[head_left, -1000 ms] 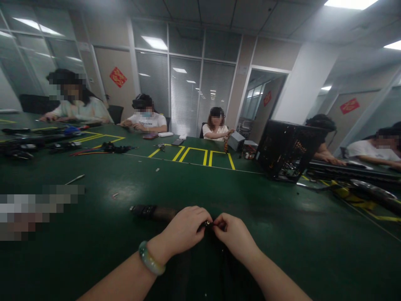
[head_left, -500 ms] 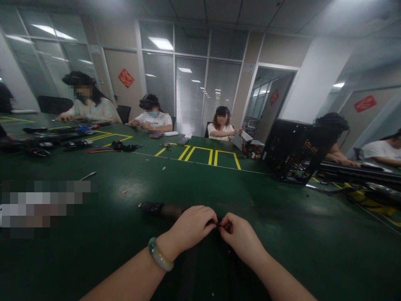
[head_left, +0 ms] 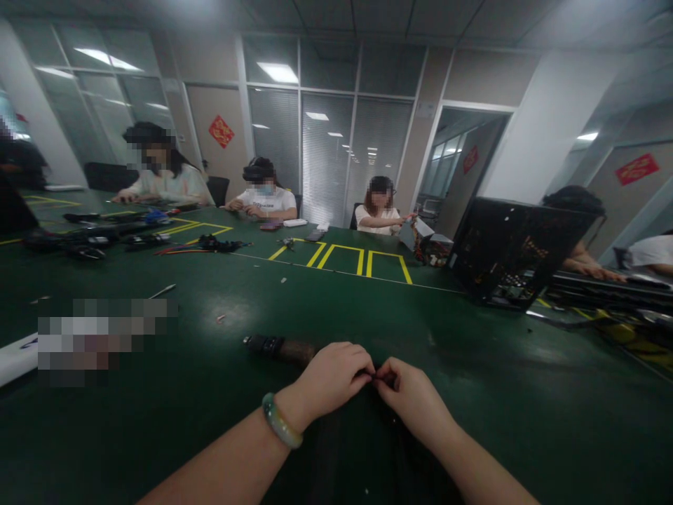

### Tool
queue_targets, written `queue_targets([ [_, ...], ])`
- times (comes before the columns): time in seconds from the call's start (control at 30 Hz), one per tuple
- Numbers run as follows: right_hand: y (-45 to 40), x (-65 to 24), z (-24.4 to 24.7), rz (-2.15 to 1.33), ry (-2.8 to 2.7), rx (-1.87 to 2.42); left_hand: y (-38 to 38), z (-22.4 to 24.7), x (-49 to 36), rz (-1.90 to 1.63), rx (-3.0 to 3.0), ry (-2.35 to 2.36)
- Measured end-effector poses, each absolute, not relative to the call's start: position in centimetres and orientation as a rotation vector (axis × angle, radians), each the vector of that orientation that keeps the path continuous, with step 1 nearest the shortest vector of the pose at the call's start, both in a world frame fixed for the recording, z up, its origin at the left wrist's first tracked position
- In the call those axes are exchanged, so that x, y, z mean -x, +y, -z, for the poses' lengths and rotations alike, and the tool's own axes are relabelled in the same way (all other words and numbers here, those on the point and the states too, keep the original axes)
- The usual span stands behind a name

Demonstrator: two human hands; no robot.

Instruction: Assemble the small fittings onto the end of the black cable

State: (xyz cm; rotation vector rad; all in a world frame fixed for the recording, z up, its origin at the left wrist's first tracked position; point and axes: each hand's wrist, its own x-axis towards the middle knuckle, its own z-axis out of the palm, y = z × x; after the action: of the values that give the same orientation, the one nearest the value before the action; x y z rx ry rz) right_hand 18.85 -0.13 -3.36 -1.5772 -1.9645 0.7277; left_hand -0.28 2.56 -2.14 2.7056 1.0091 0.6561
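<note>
Close together in front of me, my left hand [head_left: 336, 375] and my right hand [head_left: 413, 396] meet fingertip to fingertip. Both are closed in a pinch over a dark, thin piece, mostly hidden by the fingers and too small to name. On the table just beyond my left hand lies a dark tube-like piece [head_left: 299, 352] with a brownish, mesh-like surface. Its left end is black and ringed, with a small shiny tip [head_left: 247, 340]; its right end runs behind my left hand. A green bangle [head_left: 282, 421] sits on my left wrist.
A black computer case [head_left: 518, 252] stands at the right. Dark cable bundles [head_left: 210, 243] lie at the far left. A white item [head_left: 18, 358], partly blurred out, and a thin pointed tool [head_left: 162, 290] are at the left. Several people sit around the green table [head_left: 184, 428].
The whole view has shifted slightly, so things appear further right. My hands keep nearly the same pinch, with the fingertips a little closer together.
</note>
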Motion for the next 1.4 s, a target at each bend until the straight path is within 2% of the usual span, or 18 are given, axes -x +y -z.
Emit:
queue_targets([
  [0.67,-0.7,-19.3,2.3,-0.849,-1.856,1.594,2.3,2.1,0.2,-0.674,-2.634,1.112],
  [0.93,0.0,-19.2,3.6,-0.740,-1.877,1.564,2.5,2.4,0.2,-0.673,-2.646,1.114],
  [1.4,0.1,-19.3,4.0,-0.807,-1.916,1.569,2.2,2.0,0.1,-0.661,-2.686,1.100],
])
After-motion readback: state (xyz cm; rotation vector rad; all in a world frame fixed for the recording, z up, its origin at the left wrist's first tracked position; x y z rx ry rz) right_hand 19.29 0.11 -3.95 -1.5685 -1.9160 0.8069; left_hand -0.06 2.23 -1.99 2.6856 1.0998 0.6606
